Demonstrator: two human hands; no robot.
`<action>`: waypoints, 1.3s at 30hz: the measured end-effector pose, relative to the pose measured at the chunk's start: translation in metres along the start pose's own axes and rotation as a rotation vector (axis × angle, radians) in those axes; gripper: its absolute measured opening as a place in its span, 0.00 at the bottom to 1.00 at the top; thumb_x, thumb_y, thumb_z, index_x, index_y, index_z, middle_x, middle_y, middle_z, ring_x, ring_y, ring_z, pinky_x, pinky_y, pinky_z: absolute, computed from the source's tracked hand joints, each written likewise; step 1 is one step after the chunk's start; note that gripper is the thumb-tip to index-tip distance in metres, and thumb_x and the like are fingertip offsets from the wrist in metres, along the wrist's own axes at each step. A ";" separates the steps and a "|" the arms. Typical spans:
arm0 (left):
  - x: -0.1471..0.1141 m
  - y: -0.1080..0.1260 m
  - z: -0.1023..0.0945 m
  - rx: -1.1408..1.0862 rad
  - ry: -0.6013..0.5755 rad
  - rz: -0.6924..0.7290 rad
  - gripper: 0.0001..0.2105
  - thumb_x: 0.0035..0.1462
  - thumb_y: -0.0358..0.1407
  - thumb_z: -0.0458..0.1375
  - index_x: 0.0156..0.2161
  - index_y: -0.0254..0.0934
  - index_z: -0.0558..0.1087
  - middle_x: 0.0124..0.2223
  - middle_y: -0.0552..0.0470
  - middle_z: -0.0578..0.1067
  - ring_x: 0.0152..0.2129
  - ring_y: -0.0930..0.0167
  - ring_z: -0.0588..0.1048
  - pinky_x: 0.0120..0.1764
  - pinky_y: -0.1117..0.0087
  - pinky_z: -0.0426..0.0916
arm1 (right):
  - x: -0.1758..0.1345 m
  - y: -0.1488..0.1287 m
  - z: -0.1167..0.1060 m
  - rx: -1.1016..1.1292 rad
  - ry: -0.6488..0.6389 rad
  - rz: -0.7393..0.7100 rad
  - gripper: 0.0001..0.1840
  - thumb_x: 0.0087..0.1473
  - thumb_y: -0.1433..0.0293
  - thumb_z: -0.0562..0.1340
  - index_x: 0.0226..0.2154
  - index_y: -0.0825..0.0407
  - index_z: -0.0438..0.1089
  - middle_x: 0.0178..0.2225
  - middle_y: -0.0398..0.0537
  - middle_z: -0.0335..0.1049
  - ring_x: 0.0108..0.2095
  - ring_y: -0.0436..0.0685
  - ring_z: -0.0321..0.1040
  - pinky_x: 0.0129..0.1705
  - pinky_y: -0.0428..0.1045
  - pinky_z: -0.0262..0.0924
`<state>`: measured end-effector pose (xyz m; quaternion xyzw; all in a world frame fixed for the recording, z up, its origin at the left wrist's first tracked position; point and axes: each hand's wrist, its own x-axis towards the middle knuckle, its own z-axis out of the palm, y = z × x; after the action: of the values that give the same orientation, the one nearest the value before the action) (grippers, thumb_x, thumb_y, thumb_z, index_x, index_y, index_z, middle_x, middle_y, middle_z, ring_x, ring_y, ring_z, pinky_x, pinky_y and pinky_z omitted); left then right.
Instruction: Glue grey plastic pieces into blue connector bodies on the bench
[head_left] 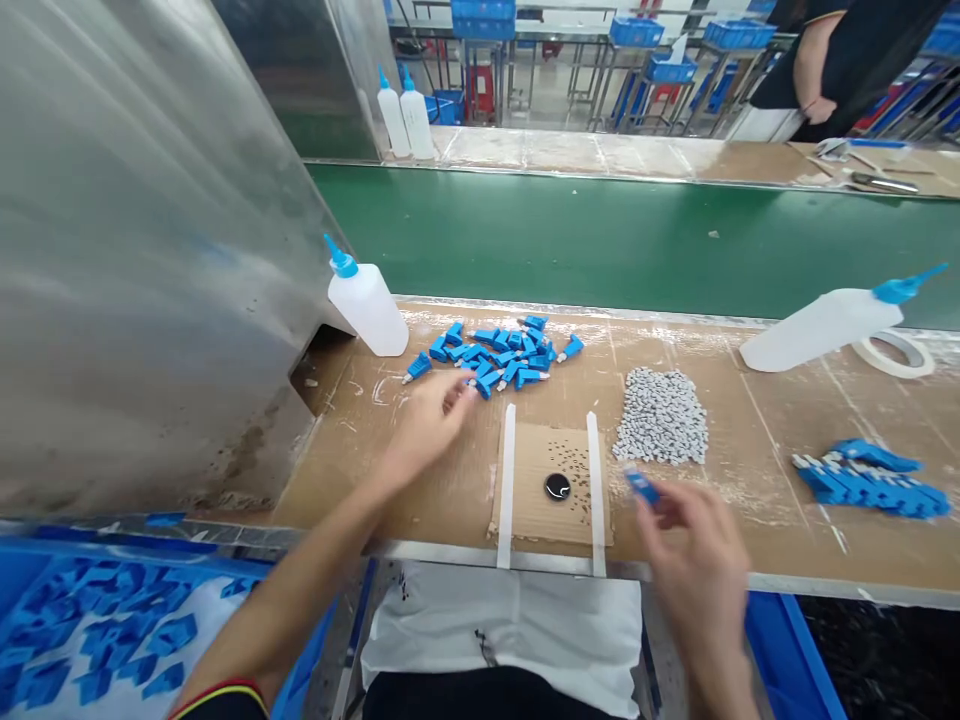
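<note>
My left hand reaches to the near edge of a pile of small blue plastic parts with pale tips. Its thumb and forefinger are pinched together at one part of the pile. In my right hand, slightly blurred, a blue plastic part is gripped between thumb and fingers, its pale tip pointing up and left. That part is close to a heap of small grey pieces. Between my hands lies a cardboard pad with white tape strips, bearing a round black blob and dark specks.
A white squeeze bottle leans at the left by a metal housing. Another bottle lies tilted near a tape roll. Stacked blue parts are at the right. Beyond runs a green belt; a person stands across it.
</note>
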<state>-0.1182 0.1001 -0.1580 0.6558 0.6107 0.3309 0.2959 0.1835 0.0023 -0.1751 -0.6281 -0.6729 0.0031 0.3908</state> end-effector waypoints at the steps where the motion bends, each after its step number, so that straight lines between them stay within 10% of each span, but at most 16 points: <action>1: 0.017 -0.001 -0.002 0.161 0.034 -0.023 0.17 0.65 0.37 0.55 0.56 0.34 0.74 0.47 0.41 0.80 0.41 0.60 0.79 0.49 0.56 0.75 | 0.005 0.028 -0.010 -0.104 0.050 0.070 0.15 0.65 0.57 0.62 0.41 0.51 0.75 0.36 0.49 0.71 0.26 0.54 0.67 0.32 0.52 0.65; 5: 0.051 -0.005 0.004 0.571 -0.092 -0.025 0.22 0.62 0.34 0.56 0.61 0.29 0.69 0.53 0.33 0.75 0.49 0.50 0.77 0.52 0.50 0.72 | 0.019 0.136 -0.042 -0.433 0.167 0.271 0.24 0.62 0.51 0.56 0.35 0.52 0.77 0.31 0.54 0.70 0.30 0.63 0.67 0.33 0.58 0.61; 9: 0.048 -0.010 0.009 0.674 -0.078 0.015 0.20 0.64 0.33 0.51 0.59 0.31 0.70 0.53 0.33 0.75 0.50 0.49 0.77 0.52 0.50 0.72 | 0.028 0.181 -0.059 -0.586 0.163 0.322 0.27 0.62 0.50 0.54 0.37 0.53 0.78 0.38 0.63 0.71 0.33 0.69 0.67 0.32 0.60 0.59; 22: 0.005 -0.036 -0.029 0.421 -0.044 0.011 0.18 0.59 0.46 0.54 0.48 0.39 0.77 0.43 0.42 0.80 0.39 0.56 0.79 0.48 0.55 0.73 | 0.030 0.103 0.002 -0.062 -0.259 0.025 0.17 0.68 0.57 0.55 0.34 0.48 0.70 0.32 0.50 0.71 0.29 0.59 0.70 0.35 0.53 0.66; 30: 0.005 -0.031 -0.049 0.029 0.171 -0.197 0.20 0.46 0.48 0.64 0.43 0.40 0.78 0.36 0.49 0.82 0.35 0.60 0.80 0.45 0.57 0.76 | 0.049 0.110 -0.004 -0.291 -0.471 -0.080 0.11 0.65 0.68 0.58 0.32 0.49 0.73 0.33 0.50 0.73 0.31 0.59 0.71 0.34 0.51 0.62; 39: -0.028 -0.010 -0.049 0.017 0.229 -0.081 0.13 0.52 0.48 0.61 0.37 0.43 0.80 0.40 0.49 0.81 0.36 0.60 0.79 0.38 0.59 0.77 | 0.039 0.097 -0.019 -0.209 -0.531 -0.220 0.17 0.64 0.77 0.52 0.43 0.49 0.75 0.41 0.53 0.76 0.40 0.60 0.74 0.43 0.52 0.68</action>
<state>-0.1641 0.0726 -0.1377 0.5909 0.6693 0.3861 0.2319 0.2791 0.0470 -0.1899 -0.5652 -0.8123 0.0556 0.1325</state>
